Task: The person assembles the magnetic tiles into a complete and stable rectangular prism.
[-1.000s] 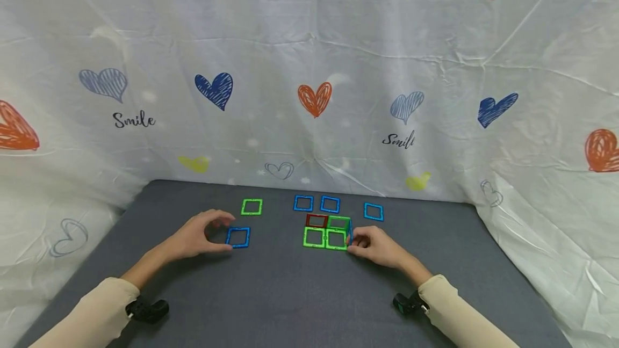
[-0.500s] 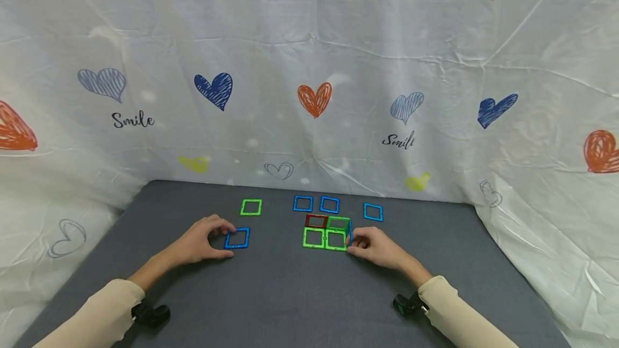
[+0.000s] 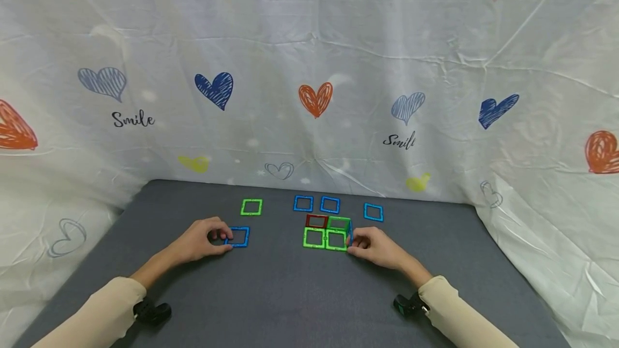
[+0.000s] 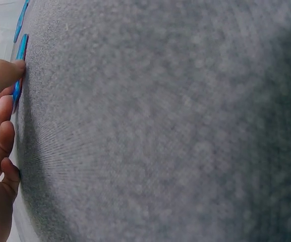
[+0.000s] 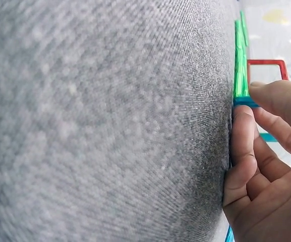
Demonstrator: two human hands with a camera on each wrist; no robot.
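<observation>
My left hand (image 3: 203, 241) pinches the left edge of a blue square frame (image 3: 247, 237) lying on the table; in the left wrist view the thumb rests on this blue frame (image 4: 21, 49). With thumb and fingertips, my right hand (image 3: 379, 248) holds an upright blue frame (image 3: 350, 231) at the right side of a group. Two green frames lie flat there, a left one (image 3: 304, 237) and a right one (image 3: 336, 249). Behind them are a dark red frame (image 3: 316, 215) and another green frame (image 3: 339, 218). The red frame (image 5: 267, 62) looks upright in the right wrist view.
A loose green frame (image 3: 251, 214) lies at the back left. Along the back lie three blue frames, one (image 3: 303, 210), a second (image 3: 330, 211) and a third (image 3: 373, 219) farther right. The grey table (image 3: 280, 305) ends at a hanging white cloth (image 3: 271, 69) with printed hearts.
My left hand has lowered slightly and its fingers have closed from a wide spread onto the blue frame's left edge. My right hand has stayed at the upright blue frame.
</observation>
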